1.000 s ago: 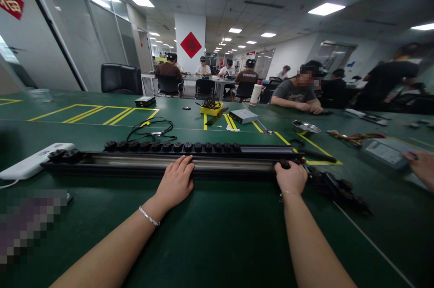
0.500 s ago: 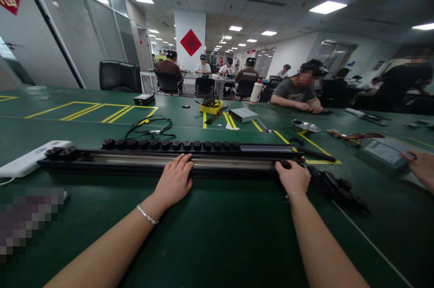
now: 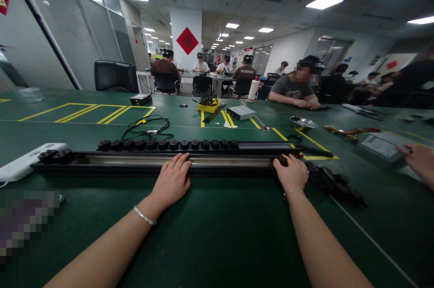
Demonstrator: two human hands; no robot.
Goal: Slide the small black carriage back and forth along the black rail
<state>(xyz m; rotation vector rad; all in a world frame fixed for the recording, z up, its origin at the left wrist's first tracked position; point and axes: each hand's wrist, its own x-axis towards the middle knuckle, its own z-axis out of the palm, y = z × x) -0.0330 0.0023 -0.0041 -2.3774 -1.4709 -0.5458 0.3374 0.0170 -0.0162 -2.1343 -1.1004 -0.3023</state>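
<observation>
A long black power track (image 3: pixel 220 170) with a silvery channel lies across the green table in front of me. My left hand (image 3: pixel 173 178) rests on its middle, fingers stretched over the channel. Near the track's right end, my right hand (image 3: pixel 292 172) grips a small black socket module (image 3: pixel 280 161), mostly hidden under the fingers. Two dark socket modules (image 3: pixel 56 156) sit at the left end. Just behind lies a second track (image 3: pixel 264 146) with a row of several round socket modules (image 3: pixel 173 144). More black modules (image 3: pixel 339 184) lie in a cluster right of my right hand.
A white power strip (image 3: pixel 34 161) is at the left and a black cable (image 3: pixel 149 127) behind the tracks. Farther back are a yellow box (image 3: pixel 208 106), a grey metal box (image 3: pixel 240 112) and a metal bowl (image 3: pixel 303 122). At right, another person's hand (image 3: pixel 418 159) touches a grey power supply (image 3: pixel 381 147).
My view has shifted slightly, so the whole scene sits a little further left. My right hand's fingers have spread a little over the socket module; my left hand stays on the track.
</observation>
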